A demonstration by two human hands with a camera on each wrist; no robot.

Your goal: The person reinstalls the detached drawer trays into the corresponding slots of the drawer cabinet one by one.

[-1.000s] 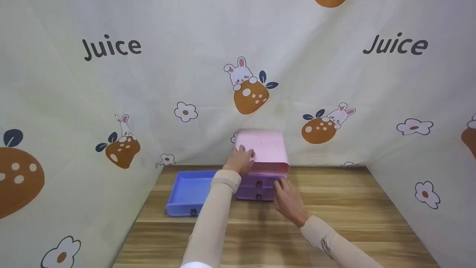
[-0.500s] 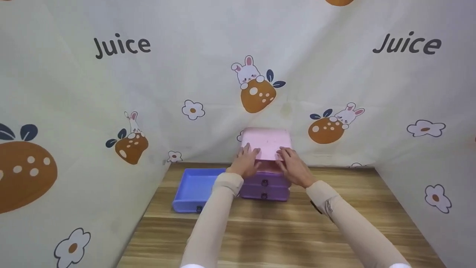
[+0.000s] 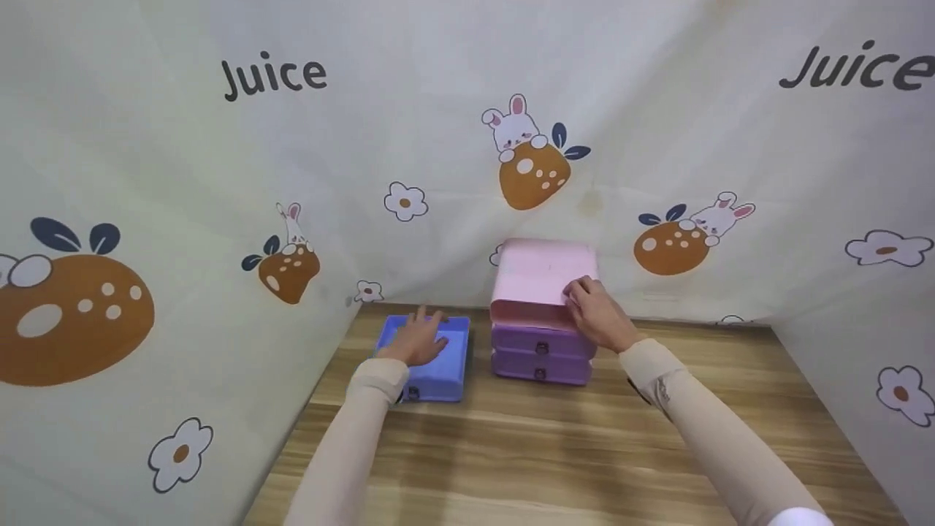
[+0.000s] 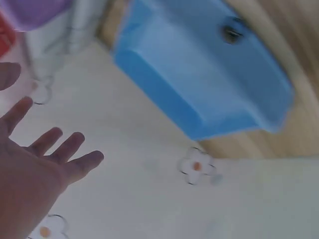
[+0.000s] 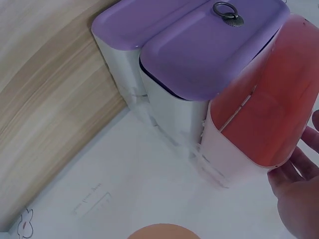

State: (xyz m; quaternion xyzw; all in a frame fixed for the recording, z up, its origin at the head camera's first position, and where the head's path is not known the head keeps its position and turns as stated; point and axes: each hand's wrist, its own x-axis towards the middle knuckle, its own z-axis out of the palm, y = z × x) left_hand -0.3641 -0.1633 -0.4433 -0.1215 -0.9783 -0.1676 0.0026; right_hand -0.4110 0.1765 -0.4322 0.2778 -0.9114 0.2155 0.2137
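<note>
A small drawer cabinet stands against the back wall. Its pink top section is hollow, with a red-pink inside showing in the right wrist view. Below sit two purple drawer fronts, each with a dark metal pull. My right hand holds the front right corner of the pink section, thumb and fingers about its edge. To the left, a blue drawer with a metal pull lies on the table. Over it is my left hand, fingers spread, holding nothing; the left wrist view shows those fingers apart from the drawer.
The wood-grain table reaches up to a cloth backdrop printed with rabbits and fruit. The cloth also encloses the left and right sides. A gap of table separates the blue drawer from the cabinet.
My left hand has left the pink section and moved left over the blue drawer. My right hand went up from beside the purple drawers to the pink section's front edge. The head view has shifted.
</note>
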